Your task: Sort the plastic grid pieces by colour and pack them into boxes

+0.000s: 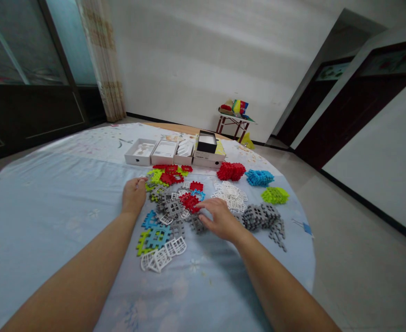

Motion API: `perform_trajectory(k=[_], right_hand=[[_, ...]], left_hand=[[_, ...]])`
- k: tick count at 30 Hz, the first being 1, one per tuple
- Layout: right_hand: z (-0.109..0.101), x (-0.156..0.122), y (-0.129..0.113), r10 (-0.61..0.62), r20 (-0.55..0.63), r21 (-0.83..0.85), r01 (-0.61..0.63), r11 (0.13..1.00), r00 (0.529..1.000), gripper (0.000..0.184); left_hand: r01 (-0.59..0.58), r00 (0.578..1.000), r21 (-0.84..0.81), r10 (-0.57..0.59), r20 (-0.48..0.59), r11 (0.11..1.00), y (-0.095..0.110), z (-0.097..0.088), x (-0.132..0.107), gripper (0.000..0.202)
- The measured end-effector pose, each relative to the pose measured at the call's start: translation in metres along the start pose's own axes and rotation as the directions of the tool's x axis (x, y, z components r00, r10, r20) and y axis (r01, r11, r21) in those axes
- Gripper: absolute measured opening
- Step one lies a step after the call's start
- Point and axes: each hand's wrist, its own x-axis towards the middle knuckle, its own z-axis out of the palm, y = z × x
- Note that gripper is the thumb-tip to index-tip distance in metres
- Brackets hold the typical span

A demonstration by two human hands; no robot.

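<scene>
Here, a big round table with a light blue cloth point(50, 207) holds a mixed pile of small plastic grid blocks point(170, 207) in the middle. The left hand point(134, 193) curls at the pile's left edge; I cannot tell if it holds one. The right hand point(218, 220) lies open, fingertips on a red grid block point(189, 201). It looks light and stiff, so pinch its edges.

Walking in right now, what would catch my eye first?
A jumble of bright waffle tiles on the blue tablecloth, with the left hand at its left edge and the right hand touching a red tile. Right of it sit single-colour heaps; behind, open white boxes.
</scene>
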Motion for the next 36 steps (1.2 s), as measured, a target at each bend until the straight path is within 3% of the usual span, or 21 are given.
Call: perform_trajectory(k=[4,10,16,20,24,30,36], right_hand=[[-0.012,-0.008,-0.006,-0.123,0.182,0.064,0.114,0.991,0.976,0.045],[-0.002,-0.006,-0.005,-0.091,0.277,0.056,0.079,0.995,0.956,0.049],[0.001,-0.005,0.0,-0.038,0.257,0.053,0.025,0.998,0.966,0.051],[-0.019,-0.013,0.01,-0.007,0.158,0.026,0.002,1.0,0.987,0.053],[-0.046,-0.029,0.03,0.108,0.041,-0.088,-0.105,0.991,0.993,0.051],[-0.064,-0.051,0.053,0.248,0.039,-0.236,-0.232,0.944,0.968,0.052],[-0.064,-0.054,0.051,0.212,0.022,-0.199,-0.204,0.959,0.977,0.049]], left_hand=[[-0.006,1.0,0.007,0.006,-0.008,1.0,-0.002,0.002,0.001,0.039],[0.011,1.0,0.012,-0.011,0.0,1.0,-0.002,0.001,0.0,0.038],[0.002,1.0,0.038,-0.002,0.0,0.999,-0.002,0.0,0.0,0.037],[-0.015,1.0,0.051,0.014,0.018,0.999,-0.001,-0.001,0.0,0.037],[0.003,0.999,0.057,-0.005,0.043,0.998,0.002,-0.003,-0.001,0.038],[0.003,0.998,0.061,-0.007,0.058,0.998,0.006,-0.005,-0.002,0.037],[-0.018,0.998,0.07,0.015,0.053,0.997,0.005,-0.006,-0.003,0.035]])
